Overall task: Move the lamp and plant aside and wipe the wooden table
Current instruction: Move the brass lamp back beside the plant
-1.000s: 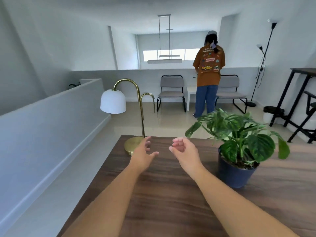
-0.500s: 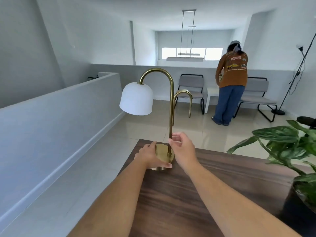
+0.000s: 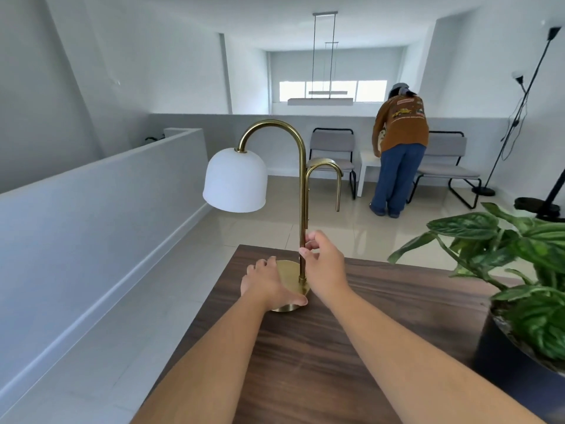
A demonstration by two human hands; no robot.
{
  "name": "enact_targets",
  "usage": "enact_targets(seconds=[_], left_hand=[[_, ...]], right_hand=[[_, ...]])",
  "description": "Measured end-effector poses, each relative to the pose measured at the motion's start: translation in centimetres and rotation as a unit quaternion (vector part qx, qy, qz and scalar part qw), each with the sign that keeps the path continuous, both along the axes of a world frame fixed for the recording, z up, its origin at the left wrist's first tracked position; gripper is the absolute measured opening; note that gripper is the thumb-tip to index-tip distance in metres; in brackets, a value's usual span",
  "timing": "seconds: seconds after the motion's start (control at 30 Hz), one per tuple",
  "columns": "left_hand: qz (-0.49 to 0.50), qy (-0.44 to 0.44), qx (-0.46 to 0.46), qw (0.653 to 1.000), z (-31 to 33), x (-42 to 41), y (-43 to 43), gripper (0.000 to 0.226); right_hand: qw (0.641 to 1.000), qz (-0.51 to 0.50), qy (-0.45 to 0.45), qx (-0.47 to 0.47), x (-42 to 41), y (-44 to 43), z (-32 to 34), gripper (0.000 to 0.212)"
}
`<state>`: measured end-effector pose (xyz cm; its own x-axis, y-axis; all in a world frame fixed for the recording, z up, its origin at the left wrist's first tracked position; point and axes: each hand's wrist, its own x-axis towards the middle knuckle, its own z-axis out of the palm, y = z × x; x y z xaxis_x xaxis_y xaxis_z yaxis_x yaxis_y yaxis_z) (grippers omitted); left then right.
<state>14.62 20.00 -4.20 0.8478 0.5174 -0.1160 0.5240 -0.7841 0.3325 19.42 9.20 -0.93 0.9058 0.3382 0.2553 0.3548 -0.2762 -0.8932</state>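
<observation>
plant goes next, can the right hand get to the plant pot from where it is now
Probably yes: the right hand grips the lamp stem, and bare wooden table lies between it and the plant pot.

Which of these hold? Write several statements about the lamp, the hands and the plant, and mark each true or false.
1. The right hand grips the lamp by its brass stem. True.
2. The left hand rests on the white shade. False: it holds the round brass base, low on the wooden table.
3. The potted plant stands to the right of the lamp. True.
4. The lamp lies on its side. False: it stands upright near the table's far left corner.
5. A cloth lies on the table between the arms. False: no cloth shows there.
</observation>
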Motion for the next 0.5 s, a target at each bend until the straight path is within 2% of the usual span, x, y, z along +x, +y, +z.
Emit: enact_targets(seconds=[0.5], left_hand=[[-0.054,0.0,0.01,0.998,1.3,-1.9,-16.0,0.124]], right_hand=[[0.996,-0.082,-0.019,-0.003,-3.8,-16.1,1.4,0.01]])
